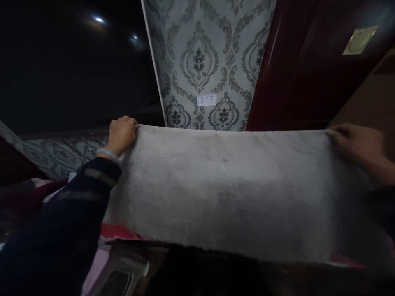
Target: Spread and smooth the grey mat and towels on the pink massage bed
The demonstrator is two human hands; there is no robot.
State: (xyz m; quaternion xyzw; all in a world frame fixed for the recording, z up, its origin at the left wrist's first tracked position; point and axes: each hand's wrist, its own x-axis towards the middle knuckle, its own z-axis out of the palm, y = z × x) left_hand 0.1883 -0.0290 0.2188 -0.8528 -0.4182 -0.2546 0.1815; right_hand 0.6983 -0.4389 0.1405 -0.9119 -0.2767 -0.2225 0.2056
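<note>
Evidently, the left hand [122, 133] has fingers clamped on one upper corner of the grey plush cloth [222, 176], which hangs between and below both hands' fingers; probably light, soft and limp, it suits a corner grip. The right hand [359, 144], blurred, pinches the opposite corner; the cloth's underside is mostly hidden.

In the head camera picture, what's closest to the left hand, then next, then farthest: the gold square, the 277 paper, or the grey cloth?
From the left hand:
1. Grey cloth: in its fingers.
2. 277 paper: up to the right.
3. Gold square: far right, near the top.
</note>
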